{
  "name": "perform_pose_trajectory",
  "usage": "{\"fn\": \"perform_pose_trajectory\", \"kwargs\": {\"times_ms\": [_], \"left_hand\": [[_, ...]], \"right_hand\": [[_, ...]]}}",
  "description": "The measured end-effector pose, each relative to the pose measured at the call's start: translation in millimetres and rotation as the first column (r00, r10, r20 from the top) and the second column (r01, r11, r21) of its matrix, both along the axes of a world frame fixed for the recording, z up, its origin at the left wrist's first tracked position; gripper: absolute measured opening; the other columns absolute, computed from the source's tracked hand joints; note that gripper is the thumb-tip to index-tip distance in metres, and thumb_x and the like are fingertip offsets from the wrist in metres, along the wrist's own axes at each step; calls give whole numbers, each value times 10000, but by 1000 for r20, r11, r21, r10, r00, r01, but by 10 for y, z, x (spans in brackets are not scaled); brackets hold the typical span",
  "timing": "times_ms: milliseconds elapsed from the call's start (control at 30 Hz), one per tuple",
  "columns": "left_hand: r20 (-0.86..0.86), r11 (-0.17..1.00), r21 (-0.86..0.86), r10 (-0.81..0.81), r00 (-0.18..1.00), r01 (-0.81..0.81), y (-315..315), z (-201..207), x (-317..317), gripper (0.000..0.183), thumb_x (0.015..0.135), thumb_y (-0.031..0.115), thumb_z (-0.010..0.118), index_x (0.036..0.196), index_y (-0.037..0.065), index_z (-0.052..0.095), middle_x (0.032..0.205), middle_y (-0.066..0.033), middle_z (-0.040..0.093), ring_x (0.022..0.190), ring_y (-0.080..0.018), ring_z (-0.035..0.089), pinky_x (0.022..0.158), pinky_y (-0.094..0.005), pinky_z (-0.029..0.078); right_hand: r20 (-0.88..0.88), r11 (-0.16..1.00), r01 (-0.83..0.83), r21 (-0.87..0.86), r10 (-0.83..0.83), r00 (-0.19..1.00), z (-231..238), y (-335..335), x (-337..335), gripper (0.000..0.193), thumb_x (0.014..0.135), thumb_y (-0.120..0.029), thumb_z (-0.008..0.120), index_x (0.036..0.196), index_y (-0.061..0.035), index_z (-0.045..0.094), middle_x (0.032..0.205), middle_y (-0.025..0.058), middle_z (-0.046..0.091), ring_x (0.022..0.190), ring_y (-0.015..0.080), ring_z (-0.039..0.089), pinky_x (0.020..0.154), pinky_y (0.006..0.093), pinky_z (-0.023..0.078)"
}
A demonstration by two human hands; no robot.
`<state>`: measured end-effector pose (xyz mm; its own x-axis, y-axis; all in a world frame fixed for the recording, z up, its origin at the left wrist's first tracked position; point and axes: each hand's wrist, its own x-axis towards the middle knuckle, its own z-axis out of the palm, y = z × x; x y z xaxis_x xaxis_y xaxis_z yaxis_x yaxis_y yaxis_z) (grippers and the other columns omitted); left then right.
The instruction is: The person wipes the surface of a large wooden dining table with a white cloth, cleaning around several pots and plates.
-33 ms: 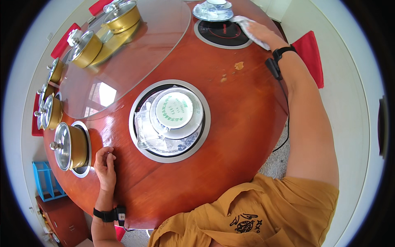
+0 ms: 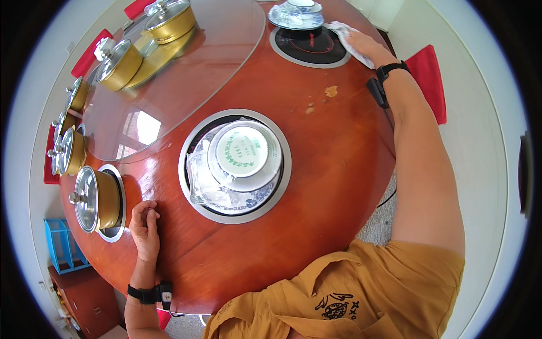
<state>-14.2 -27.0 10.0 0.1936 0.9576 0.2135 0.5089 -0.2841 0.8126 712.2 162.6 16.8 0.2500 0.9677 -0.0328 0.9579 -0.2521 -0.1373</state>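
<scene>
My right hand (image 2: 364, 46) reaches to the far right of the round wooden table and presses a crumpled white cloth (image 2: 347, 42) against it. The cloth lies at the right rim of a black induction cooker (image 2: 310, 48) set into the tabletop. Just behind that cooker stand blue-and-white dishes (image 2: 294, 21). My left hand (image 2: 145, 229) rests near the table's left edge with its fingers loosely curled; I see nothing in them. Nearest to it is a gold pot (image 2: 107, 200) with a glass lid, on another inset cooker.
Wrapped bowls and a plate (image 2: 243, 150) sit on the middle cooker. A glass turntable (image 2: 209, 73) bears gold lidded pots (image 2: 121, 68). Orange-brown marks (image 2: 331, 91) show on the wood (image 2: 316, 169). Red chairs (image 2: 423, 85) surround the table. A blue rack (image 2: 65, 246) stands at left.
The view has shifted slightly. My right hand and the cloth have moved a little to the right along the cooker's edge. My left hand keeps its place.
</scene>
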Motion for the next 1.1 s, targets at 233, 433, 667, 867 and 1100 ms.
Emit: {"fn": "perform_pose_trajectory", "kwargs": {"times_ms": [233,433,667,867,1100], "left_hand": [[42,997,-64,38,998,-35,-23,13,-60,163,930,-22,472,1065,15,554,968,-34,602,727,-57,535,550,-177,399],[56,998,-59,-7,998,10,4,-18,-100,166,934,-23,466,1072,18,549,979,-24,595,719,-50,525,551,-167,387],[74,998,-41,-38,997,41,53,-57,-48,148,919,-32,477,1035,21,552,956,-19,597,702,-52,509,553,-175,382],[54,999,15,-52,997,51,32,-76,-56,133,908,-41,490,1018,14,540,949,-26,601,716,-73,516,622,-195,419],[80,996,40,-89,993,86,42,-103,-76,128,906,-59,490,1005,8,539,932,-34,593,735,-83,530,689,-210,445]], "right_hand": [[133,921,389,-9,-385,913,45,-200,361,564,900,-452,382,1394,-185,440,1383,132,491,1248,366,479,1033,484,352],[-76,941,207,266,-194,978,-345,-473,997,538,893,-407,454,1303,-64,511,1276,219,548,1176,376,528,971,462,419],[87,942,120,313,-154,984,-277,-1506,189,482,937,-358,458,1262,-5,499,1225,255,536,1136,416,511,958,490,415],[256,861,-220,459,109,961,-194,-2507,-928,483,872,-261,561,1265,9,483,1183,202,535,1129,383,488,996,466,374],[145,786,-450,424,432,890,134,-3345,-2098,442,825,-182,636,1242,-60,551,1229,162,539,1143,345,502,982,441,390]]}}
